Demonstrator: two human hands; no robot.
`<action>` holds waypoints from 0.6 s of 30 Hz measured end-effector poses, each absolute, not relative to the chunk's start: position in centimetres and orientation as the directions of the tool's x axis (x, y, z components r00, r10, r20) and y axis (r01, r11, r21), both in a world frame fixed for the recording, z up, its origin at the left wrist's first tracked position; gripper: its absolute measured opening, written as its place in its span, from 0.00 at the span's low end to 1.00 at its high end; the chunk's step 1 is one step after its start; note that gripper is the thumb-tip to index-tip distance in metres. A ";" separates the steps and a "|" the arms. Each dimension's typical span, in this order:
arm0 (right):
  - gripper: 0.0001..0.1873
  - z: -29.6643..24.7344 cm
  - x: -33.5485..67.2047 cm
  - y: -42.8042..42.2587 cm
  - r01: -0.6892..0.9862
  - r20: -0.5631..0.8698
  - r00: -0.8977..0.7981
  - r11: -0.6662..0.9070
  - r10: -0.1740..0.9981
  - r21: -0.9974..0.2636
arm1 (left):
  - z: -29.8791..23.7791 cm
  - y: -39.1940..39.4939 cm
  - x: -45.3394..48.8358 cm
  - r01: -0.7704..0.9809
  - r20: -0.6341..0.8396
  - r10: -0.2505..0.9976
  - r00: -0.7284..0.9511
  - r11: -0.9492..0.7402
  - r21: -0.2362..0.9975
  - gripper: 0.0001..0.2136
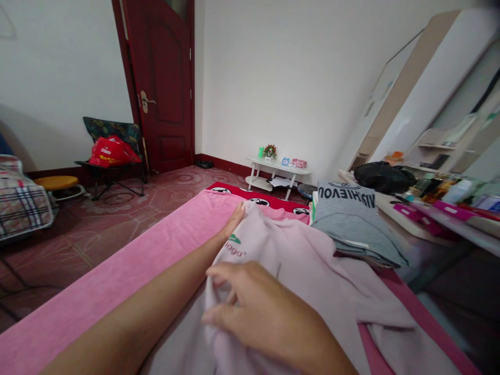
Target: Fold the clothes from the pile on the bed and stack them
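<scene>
R hand (pixel 253 297) pinched lt-pink top (pixel 300 260); L hand (pixel 233 219) was partly hidden behind it, couldn't tell its grip; start of logo (pixel 235 250) lost at fold.

Right grip (pixel 253 299) holding pale garment (pixel 304 265), left grip (pixel 233 223) alongside

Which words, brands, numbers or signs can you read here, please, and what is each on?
"laga", on the pink top; start possibly hidden.
"MIS…HIEVOU", upside down, on the grey garment.
Too blurred: writing on the red bag, the grey garment's ring emblem, any labels on the bottles.
</scene>
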State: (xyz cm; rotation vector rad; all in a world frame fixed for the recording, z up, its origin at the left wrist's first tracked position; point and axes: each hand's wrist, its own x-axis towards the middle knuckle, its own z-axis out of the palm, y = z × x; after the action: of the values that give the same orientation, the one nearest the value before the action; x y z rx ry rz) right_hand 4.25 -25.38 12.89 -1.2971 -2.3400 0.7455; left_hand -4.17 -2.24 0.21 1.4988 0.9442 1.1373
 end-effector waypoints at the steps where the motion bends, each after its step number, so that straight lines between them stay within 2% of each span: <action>1: 0.25 12.3 4.0 -25.6 0.627 -0.005 -0.607 0.475 0.795 -0.618 | 0.3 -1.9 -4.3 0.013 0.182 0.946 0.267 -0.193 0.981 0.34; 3: 0.26 11.4 4.0 -25.9 0.595 -0.081 -0.711 0.537 0.698 -0.599 | 0.6 -1.2 -4.7 0.026 0.148 0.943 0.299 -0.163 0.986 0.36; 8: 0.25 9.3 3.8 -25.9 0.673 -0.087 -0.704 0.623 0.705 -0.399 | 2.3 1.1 -4.5 0.172 0.089 0.943 0.321 -0.150 0.974 0.42; 11: 0.19 8.0 2.3 -25.8 0.670 -0.166 -0.734 0.662 0.659 -0.336 | 3.2 2.4 -3.0 0.294 0.141 0.942 0.304 -0.234 0.927 0.36; 15: 0.13 8.2 0.9 -26.0 0.687 -0.172 -0.717 0.641 0.676 -0.343 | 2.7 3.3 -0.6 0.465 0.203 0.940 0.273 -0.314 0.828 0.23; 18: 0.10 9.0 0.6 -26.1 0.625 -0.228 -0.781 0.727 0.582 -0.285 | 1.0 3.4 0.4 0.559 0.236 0.941 0.242 -0.334 0.759 0.16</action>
State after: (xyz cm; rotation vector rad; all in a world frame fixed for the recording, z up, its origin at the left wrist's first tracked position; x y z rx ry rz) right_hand 0.63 -26.13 8.99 -1.0647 -3.0320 0.5730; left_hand 0.41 3.41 1.00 1.9864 1.3651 0.9371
